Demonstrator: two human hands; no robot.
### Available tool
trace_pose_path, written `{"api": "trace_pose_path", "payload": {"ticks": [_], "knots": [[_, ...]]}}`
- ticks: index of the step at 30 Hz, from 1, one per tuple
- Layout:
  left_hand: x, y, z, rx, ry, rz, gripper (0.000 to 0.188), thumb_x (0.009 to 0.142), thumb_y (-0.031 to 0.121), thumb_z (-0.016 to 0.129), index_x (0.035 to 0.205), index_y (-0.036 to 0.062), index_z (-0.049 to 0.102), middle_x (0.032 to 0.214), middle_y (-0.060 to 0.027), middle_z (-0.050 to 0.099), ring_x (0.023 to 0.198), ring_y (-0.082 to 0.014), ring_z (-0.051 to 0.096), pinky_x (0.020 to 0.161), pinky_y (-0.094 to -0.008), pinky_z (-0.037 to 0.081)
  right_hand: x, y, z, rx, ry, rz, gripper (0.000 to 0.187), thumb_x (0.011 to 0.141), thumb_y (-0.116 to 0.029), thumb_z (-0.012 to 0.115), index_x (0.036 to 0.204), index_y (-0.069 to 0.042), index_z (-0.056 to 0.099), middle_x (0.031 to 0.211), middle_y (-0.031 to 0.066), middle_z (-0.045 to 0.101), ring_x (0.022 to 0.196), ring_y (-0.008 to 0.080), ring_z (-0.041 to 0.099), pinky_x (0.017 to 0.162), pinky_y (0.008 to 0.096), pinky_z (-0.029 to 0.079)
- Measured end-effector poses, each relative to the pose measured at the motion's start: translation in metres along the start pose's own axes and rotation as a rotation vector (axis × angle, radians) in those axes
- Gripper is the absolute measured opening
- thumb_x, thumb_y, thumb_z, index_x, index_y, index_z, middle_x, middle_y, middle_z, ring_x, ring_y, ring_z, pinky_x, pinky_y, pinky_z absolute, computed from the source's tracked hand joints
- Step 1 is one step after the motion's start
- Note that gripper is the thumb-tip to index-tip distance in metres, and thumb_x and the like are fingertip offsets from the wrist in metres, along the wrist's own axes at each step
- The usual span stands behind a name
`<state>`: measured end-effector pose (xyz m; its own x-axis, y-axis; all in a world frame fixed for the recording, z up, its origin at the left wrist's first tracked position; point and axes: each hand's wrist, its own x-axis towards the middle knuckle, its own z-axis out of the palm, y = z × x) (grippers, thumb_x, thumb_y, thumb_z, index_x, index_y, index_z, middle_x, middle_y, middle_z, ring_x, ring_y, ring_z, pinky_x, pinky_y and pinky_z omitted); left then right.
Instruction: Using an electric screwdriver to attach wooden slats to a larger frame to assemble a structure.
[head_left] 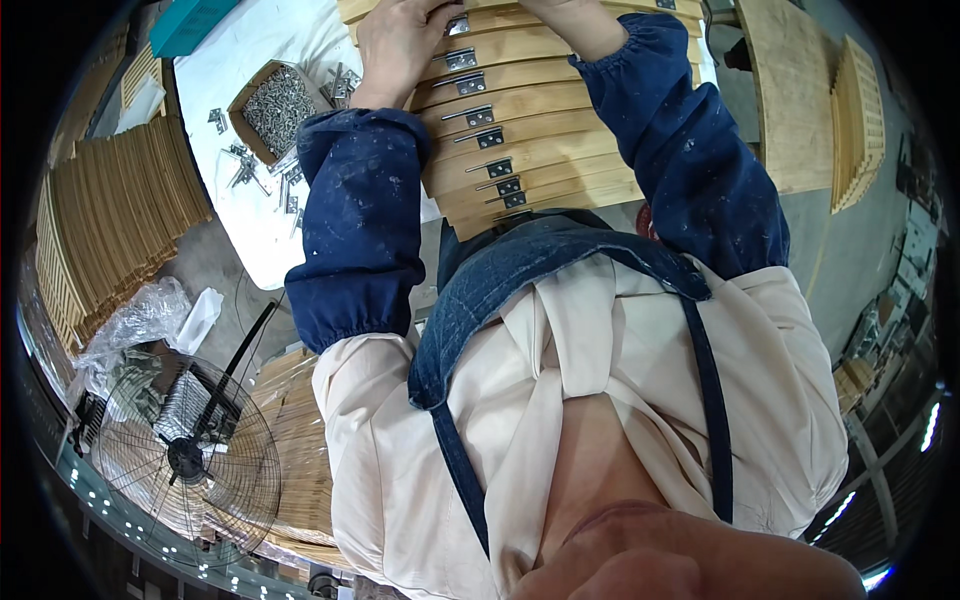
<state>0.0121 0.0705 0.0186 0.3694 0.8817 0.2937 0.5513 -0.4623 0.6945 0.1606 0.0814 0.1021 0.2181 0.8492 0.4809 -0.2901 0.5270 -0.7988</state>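
Overlapping wooden slats [545, 104] lie in a stepped row in front of me, each carrying a small metal hinge [470, 83] with a pin sticking out to the left. My left hand [398, 45] is at the far end of the row, its fingers pinched beside a hinge [457, 25] near the upper edge; whatever is between the fingertips is hidden. My right hand [582, 22] reaches over the same far slats, and the picture's upper edge cuts off its fingers. Blue sleeve covers are on both forearms.
On the white-covered table [235, 200] to the left stand a box of screws [280, 108] and loose hinges [243, 165]. Stacked slatted wood panels [125, 205] stand farther left, above a black fan [185, 460]. A wooden board [795, 95] and more panels [858, 125] are on the right.
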Motion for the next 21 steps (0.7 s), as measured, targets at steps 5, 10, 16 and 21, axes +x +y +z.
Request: {"api": "trace_pose_path", "payload": {"ticks": [5,10,16,21], "knots": [[0.005,-0.006,0.007,0.108,0.0,0.114,0.013,0.083,0.011,0.077,0.095,0.0069,0.076,0.093,-0.0097,0.068,0.088,-0.0324,0.067,0.078,-0.0395,0.054,0.0,0.001,-0.004,-0.037,-0.007,0.019,0.016,0.09,-0.006,0.073,0.1,0.002,0.065,0.075,0.0021,0.066,0.063,0.01,0.062,0.058,0.0243,0.049],[0.007,-0.008,0.009,0.103,0.039,0.187,0.012,0.083,0.01,0.076,0.094,0.0065,0.075,0.093,-0.0104,0.067,0.088,-0.0327,0.067,0.078,-0.0396,0.054,0.004,-0.007,-0.008,-0.064,-0.026,0.076,0.01,0.089,-0.007,0.073,0.087,-0.001,0.066,0.071,0.0014,0.065,0.06,0.0095,0.061,0.056,0.0245,0.047],[-0.004,-0.002,-0.017,0.114,-0.002,0.101,0.024,0.082,0.011,0.077,0.105,0.0078,0.075,0.093,-0.0098,0.066,0.088,-0.032,0.066,0.078,-0.0389,0.055,0.003,-0.001,-0.005,-0.106,-0.054,0.036,0.01,0.089,-0.007,0.073,0.085,-0.001,0.066,0.07,0.0002,0.065,0.059,0.0081,0.058,0.056,0.0248,0.045],[-0.009,-0.005,-0.02,0.17,0.032,0.13,0.025,0.08,0.011,0.08,0.105,0.0094,0.076,0.087,-0.0094,0.065,0.084,-0.0316,0.066,0.074,-0.0388,0.054,0.004,-0.002,-0.005,-0.144,-0.049,0.042,0.02,0.089,-0.007,0.073,0.105,0.001,0.066,0.079,-0.0005,0.066,0.067,0.0076,0.06,0.06,0.0238,0.047]]}}
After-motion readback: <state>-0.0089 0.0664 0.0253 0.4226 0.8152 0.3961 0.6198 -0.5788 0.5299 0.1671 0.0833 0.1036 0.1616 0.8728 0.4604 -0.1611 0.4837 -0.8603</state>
